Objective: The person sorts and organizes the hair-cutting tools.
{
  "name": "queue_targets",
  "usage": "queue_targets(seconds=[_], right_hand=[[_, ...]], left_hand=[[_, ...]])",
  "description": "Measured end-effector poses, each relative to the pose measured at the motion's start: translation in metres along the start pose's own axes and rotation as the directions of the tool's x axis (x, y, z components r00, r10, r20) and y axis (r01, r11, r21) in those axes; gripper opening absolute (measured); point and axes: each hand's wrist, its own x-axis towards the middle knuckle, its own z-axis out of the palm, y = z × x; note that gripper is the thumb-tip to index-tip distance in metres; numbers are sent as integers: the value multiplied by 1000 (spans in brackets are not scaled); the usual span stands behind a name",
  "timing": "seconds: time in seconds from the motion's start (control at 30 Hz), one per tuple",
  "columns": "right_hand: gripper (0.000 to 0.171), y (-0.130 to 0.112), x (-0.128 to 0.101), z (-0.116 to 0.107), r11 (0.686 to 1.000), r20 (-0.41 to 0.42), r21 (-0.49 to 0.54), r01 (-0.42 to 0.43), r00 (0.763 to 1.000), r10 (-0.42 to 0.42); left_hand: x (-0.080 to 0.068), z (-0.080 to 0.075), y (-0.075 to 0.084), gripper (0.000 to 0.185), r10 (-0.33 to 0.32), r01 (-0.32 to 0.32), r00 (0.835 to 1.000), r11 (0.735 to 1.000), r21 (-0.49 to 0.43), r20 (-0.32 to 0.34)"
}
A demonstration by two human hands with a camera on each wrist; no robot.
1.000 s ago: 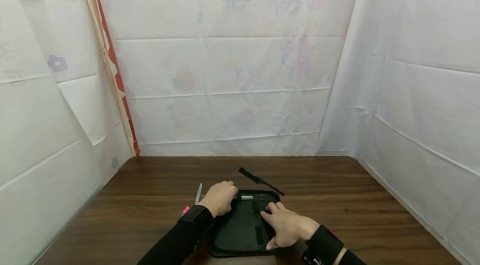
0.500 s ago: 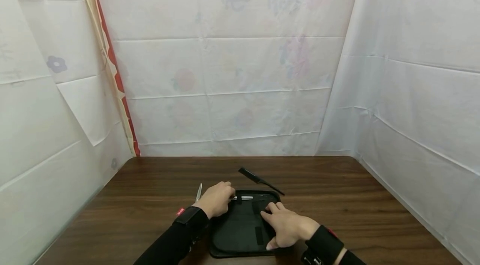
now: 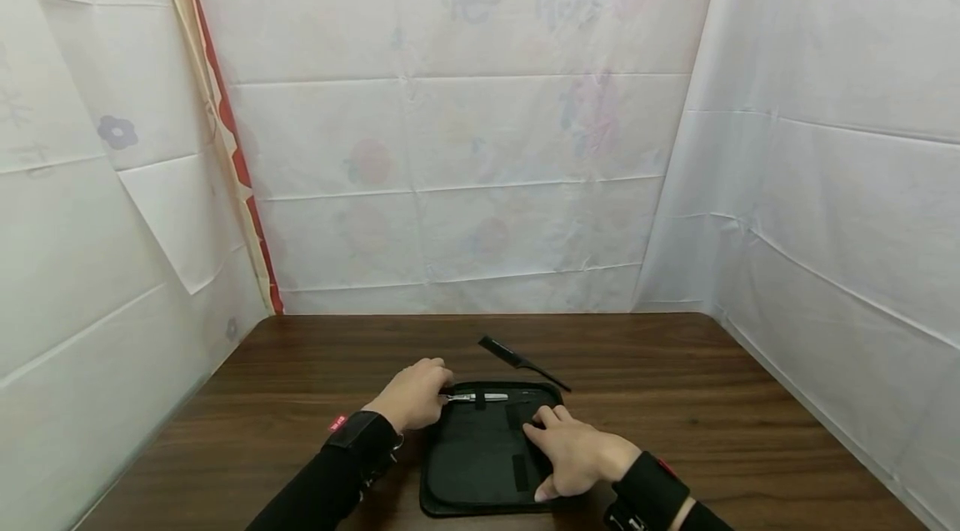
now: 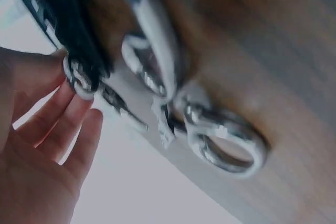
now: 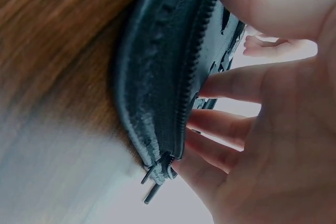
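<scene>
A black zip case (image 3: 472,464) lies spread flat on the wooden table near the front. Silver scissors (image 3: 495,397) lie along its far edge, under a black strap. At the case's far left corner my left hand (image 3: 412,396) pinches the ring handle (image 4: 81,77) of these scissors with its fingertips. Blurred second scissors (image 4: 160,45) lie on the table beside the case in the left wrist view; the left hand hides them from the head view. My right hand (image 3: 573,456) rests on the case's right side, with fairly straight fingers (image 5: 220,124) touching the zipped edge.
A black tail comb (image 3: 517,358) lies on the wooden table (image 3: 660,373) behind the case. White sheets (image 3: 480,139) with folds enclose the table at the back and on both sides.
My left hand has moved left along the case's far edge, showing more of the scissors there. It now covers the other scissors' blade. The right hand and comb stay put.
</scene>
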Motion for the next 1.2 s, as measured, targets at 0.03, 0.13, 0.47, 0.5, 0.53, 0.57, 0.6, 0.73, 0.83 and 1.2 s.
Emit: queue_targets(seconds=[0.03,0.13,0.47,0.5,0.53,0.57,0.6,0.73,0.83,1.2], right_hand=[[78,0,0,0,1000,1,-2,1,1000,-1],[78,0,1,0,1000,3,-4,3,1000,-3],[78,1,2,0,1000,3,-10,8,1000,-8],[78,2,2,1,1000,5,-8,11,1000,-11],[78,3,3,1,1000,8,-5,13,1000,-13],[78,7,4,4,999,5,-23,33,999,-33],[78,8,5,4,999,6,-22,35,999,-35],[79,8,4,4,999,4,-24,35,999,-35],[79,2,0,0,1000,3,-9,14,1000,-14],[78,-1,0,0,1000,-4,-12,2,1000,-2]], left_hand=[[-1,-2,-1,14,-8,8,1000,1000,-25,8],[-2,-7,-5,18,-31,35,999,995,-92,42],[-6,-18,-19,33,-82,134,972,964,-230,220],[-6,-19,-19,34,-90,147,968,959,-241,234],[-6,-20,-20,34,-96,159,964,956,-247,246],[-7,-21,-20,35,-105,172,961,952,-253,257],[-7,-22,-20,36,-114,184,957,948,-258,266],[-8,-24,-20,38,-139,219,946,941,-260,293],[-7,-24,-20,37,-150,228,943,941,-250,296],[-6,-22,-18,34,-109,157,961,971,-179,254]])
